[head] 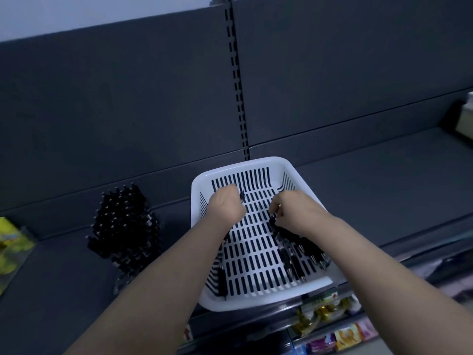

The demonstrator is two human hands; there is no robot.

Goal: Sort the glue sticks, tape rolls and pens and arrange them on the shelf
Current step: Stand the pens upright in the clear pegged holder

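A white slotted plastic basket (245,166) sits on the dark shelf (371,180). Both my hands are inside it. My left hand (226,204) is curled round black pens, with a dark tip sticking out at its right side. My right hand (291,210) pinches the upper ends of a bunch of black pens (299,252) lying along the basket's right side. One more black pen (222,280) lies at the basket's near-left corner. To the left, a clear holder (122,226) stands on the shelf packed with several upright black pens.
A yellow-green packet (11,249) stands in a clear stand at the far left. Cardboard boxes (464,119) stand at the far right of the shelf. A slotted upright (238,80) runs up the back panel. Coloured packets (332,336) fill the lower shelf.
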